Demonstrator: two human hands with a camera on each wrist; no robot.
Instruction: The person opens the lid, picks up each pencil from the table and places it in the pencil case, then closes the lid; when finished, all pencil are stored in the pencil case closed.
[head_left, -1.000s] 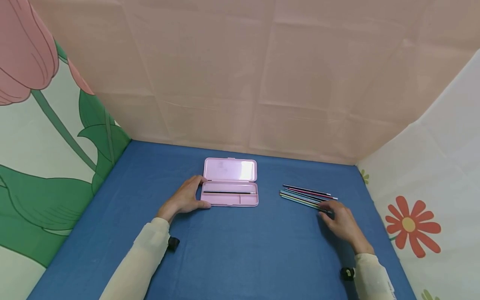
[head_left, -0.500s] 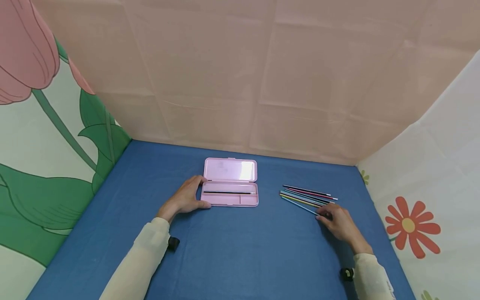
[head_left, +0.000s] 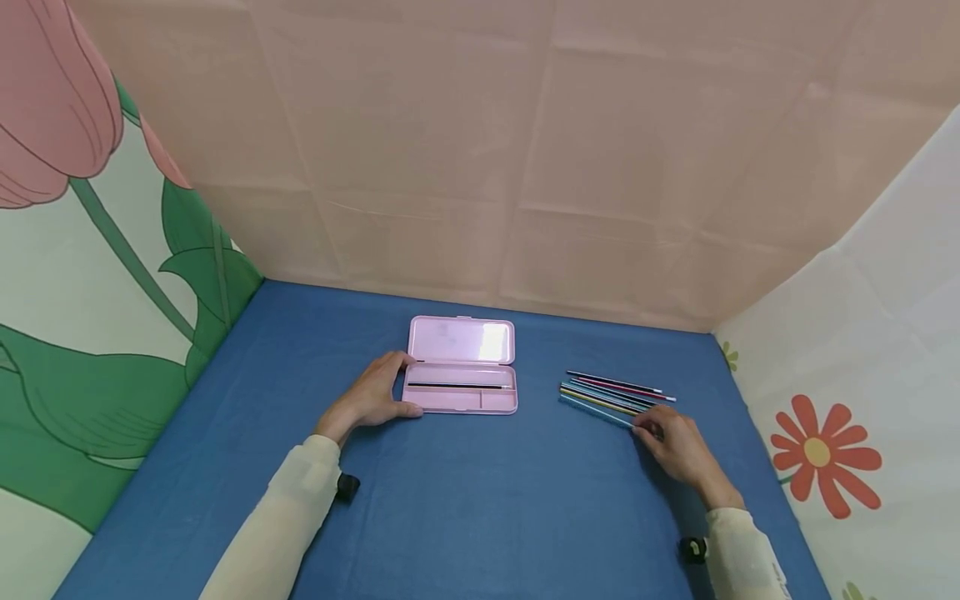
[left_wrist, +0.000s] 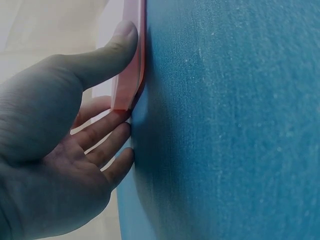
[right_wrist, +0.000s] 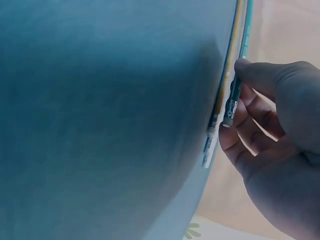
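A pink pencil case (head_left: 459, 403) lies with its lid raised in the head view, a dark pencil (head_left: 457, 385) lengthwise inside. At its left end is my left hand (head_left: 367, 396), holding the case between the thumb at the near corner and the fingers at the far side. In the left wrist view the thumb rests on the case's pink wall (left_wrist: 129, 82). To the right, my right hand (head_left: 678, 446) pinches the end of a teal pencil (right_wrist: 245, 42) between thumb and fingers. It is slightly raised beside a row of several pencils (head_left: 611, 393) on the table.
Blue cloth covers the table (head_left: 480, 508). A beige backdrop (head_left: 480, 167) rises behind it, with a flower-printed panel on each side (head_left: 825, 450). The loose pencils lie close together, slanting toward the right hand.
My right hand has drawn the teal pencil's near end slightly toward me and left, apart from the other pencils. The left hand and the case have stayed put.
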